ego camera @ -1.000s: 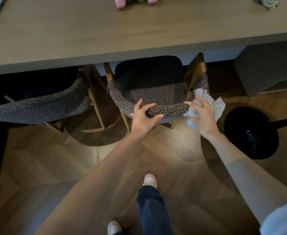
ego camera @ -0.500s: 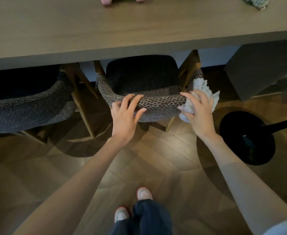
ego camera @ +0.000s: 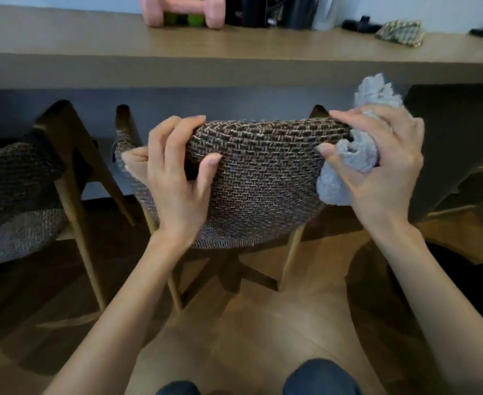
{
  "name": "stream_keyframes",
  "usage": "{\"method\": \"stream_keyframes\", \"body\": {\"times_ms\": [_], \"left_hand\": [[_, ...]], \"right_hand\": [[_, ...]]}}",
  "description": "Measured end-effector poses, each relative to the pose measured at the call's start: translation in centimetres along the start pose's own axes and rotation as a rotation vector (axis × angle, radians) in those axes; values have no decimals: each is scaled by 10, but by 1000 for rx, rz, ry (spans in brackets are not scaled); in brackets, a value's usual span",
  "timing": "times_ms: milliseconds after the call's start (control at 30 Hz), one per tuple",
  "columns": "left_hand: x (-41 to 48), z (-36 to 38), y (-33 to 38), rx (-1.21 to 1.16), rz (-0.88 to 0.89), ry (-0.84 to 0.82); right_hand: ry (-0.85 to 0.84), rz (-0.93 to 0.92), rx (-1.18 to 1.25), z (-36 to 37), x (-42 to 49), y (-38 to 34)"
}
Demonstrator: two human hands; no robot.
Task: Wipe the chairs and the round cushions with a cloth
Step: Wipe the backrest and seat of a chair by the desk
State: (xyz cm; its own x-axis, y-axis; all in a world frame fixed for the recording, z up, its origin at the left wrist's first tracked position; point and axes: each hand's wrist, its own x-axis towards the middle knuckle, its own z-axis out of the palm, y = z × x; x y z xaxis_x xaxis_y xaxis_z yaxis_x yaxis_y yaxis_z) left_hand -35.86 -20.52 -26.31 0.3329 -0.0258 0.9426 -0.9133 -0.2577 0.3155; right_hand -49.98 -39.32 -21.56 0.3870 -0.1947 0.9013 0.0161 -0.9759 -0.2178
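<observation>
- Left hand (ego camera: 177,178) grips the top rim of the woven chair (ego camera: 263,178), fingers curled over it, thumb pressed on the near face.
- Right hand (ego camera: 382,166) clutches the pale cloth (ego camera: 351,155), bunched against the rim's right end.
- I see this chair pushed in under the wooden table (ego camera: 92,41), with a second chair (ego camera: 15,178) to its left.
- A pink dumbbell (ego camera: 183,10) sits on the tabletop.

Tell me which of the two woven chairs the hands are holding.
The middle chair: the left hand grips its backrest and the right hand holds the cloth against it. The left chair is untouched.
</observation>
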Motion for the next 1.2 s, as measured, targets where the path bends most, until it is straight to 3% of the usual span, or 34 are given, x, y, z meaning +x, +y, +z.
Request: {"method": "stream_keyframes", "body": {"times_ms": [267,333,467,700,900,1100,1200], "left_hand": [[-1,1,0,-37,14,78],[1,-1,1,-44,-6,53],[0,-4,4,-60,-40,22],[0,-9,5,-34,-80,-15],[1,-10,4,-70,-87,-44],[1,-11,-2,-58,-68,-64],[1,-12,1,-84,-84,-62]], "right_hand": [[170,-39,82,29,-28,-27],[223,27,205,35,-37,-26],[316,331,275,39,-49,-21],[442,476,294,49,-58,-43],[446,127,176,54,-36,-79],[574,46,44,83,-37,-81],[516,-21,0,93,-61,-67]]}}
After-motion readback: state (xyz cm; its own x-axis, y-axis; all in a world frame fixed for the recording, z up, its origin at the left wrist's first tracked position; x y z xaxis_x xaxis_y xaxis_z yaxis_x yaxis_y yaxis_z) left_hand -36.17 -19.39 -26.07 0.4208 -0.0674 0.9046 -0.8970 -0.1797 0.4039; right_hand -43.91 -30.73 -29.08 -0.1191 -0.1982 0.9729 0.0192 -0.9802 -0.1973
